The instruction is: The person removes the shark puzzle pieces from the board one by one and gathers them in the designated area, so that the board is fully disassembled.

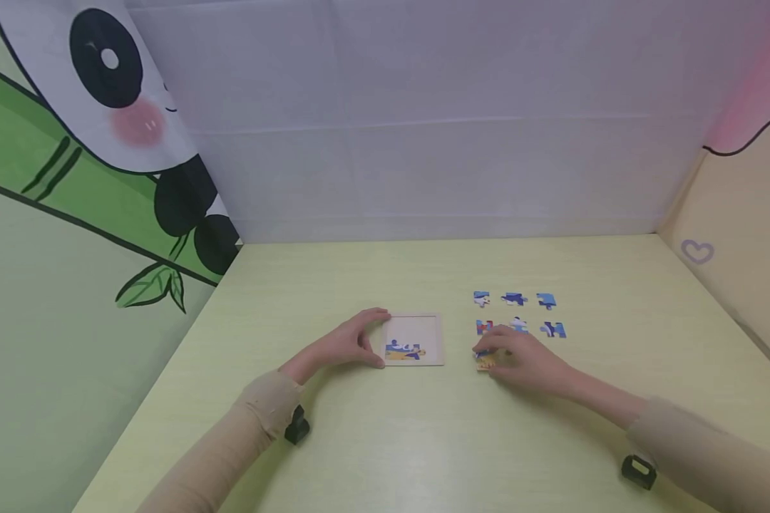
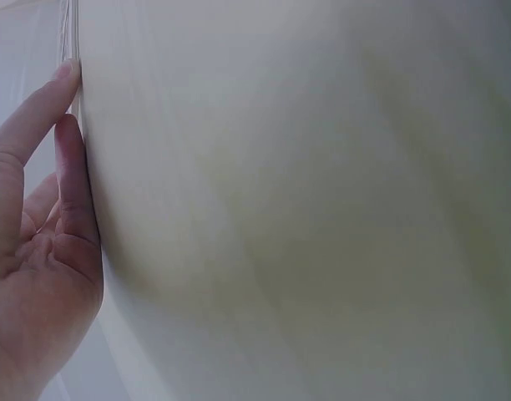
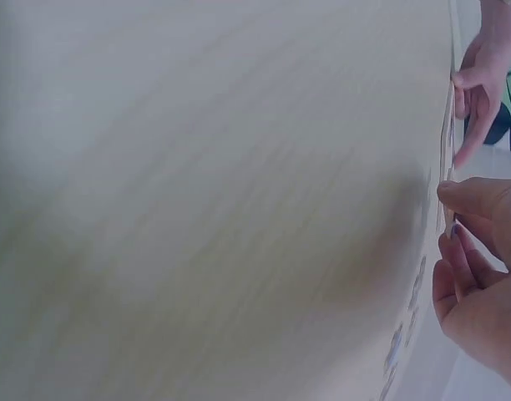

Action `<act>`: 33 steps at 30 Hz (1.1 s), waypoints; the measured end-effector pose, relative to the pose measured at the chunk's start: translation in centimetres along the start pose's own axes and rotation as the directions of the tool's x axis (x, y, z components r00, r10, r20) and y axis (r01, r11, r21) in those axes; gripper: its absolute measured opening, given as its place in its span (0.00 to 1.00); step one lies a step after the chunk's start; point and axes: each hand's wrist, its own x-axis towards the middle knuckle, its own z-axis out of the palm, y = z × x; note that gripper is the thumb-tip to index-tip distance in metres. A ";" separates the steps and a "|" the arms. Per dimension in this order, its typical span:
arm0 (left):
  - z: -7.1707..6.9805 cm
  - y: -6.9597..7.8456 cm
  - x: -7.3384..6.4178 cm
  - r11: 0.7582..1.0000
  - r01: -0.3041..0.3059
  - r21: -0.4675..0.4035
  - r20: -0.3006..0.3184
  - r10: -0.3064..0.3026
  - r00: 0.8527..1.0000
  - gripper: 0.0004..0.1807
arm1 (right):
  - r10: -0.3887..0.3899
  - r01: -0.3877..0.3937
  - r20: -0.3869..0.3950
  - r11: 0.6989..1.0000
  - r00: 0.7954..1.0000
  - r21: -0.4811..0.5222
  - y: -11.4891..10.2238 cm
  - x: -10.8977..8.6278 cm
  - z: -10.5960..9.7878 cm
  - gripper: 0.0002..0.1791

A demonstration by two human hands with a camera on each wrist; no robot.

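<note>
My left hand (image 1: 353,340) holds the left side of a square wooden puzzle tray (image 1: 440,342), fingertips at its upper left corner and thumb at the lower left one. Joined puzzle pieces (image 1: 403,350) in blue, white and orange fill the lower left of the tray. To the right of it, my right hand (image 1: 522,360) pinches a blue and orange puzzle piece (image 1: 485,362) between thumb and fingers. In the right wrist view, that piece shows only as a thin edge at the fingertips (image 3: 447,189).
Beyond the right hand lie loose puzzle pieces in rows, among them a white and blue one (image 1: 481,298), a dark blue one (image 1: 515,298) and a light blue one (image 1: 546,300). The right hand partly covers the nearer row. A pale wall (image 1: 423,171) backs the table (image 1: 295,285).
</note>
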 end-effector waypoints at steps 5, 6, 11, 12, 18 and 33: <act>0.1 -0.1 0.1 1.000 0.011 0.018 -0.007 -0.011 1.000 0.51 | 0.030 -0.032 -0.037 0.999 0.999 -0.037 1.4 -1.9 -1.4 0.19; 0.1 -0.1 0.1 1.000 0.013 0.018 -0.007 -0.013 1.000 0.51 | 0.038 -0.040 -0.043 0.998 0.998 -0.043 1.7 -2.3 -1.7 0.19; 0.1 -0.1 0.1 1.000 0.016 0.017 -0.007 -0.016 1.000 0.51 | 0.055 -0.062 -0.080 0.994 0.995 -0.085 3.1 -3.9 -2.8 0.19; 0.1 -0.2 0.1 1.000 0.016 0.018 -0.008 -0.016 1.000 0.51 | 0.055 -0.064 -0.087 0.993 0.995 -0.095 3.4 -4.2 -3.0 0.19; 0.1 -0.2 0.2 1.000 0.015 0.019 -0.010 -0.014 1.000 0.51 | 0.090 -0.101 -0.092 0.987 0.992 -0.122 4.6 -5.4 -4.1 0.19; 0.1 -0.1 0.2 0.999 0.010 0.042 -0.013 -0.010 1.000 0.51 | 0.120 -0.133 -0.098 0.982 0.988 -0.136 5.9 -6.7 -5.2 0.19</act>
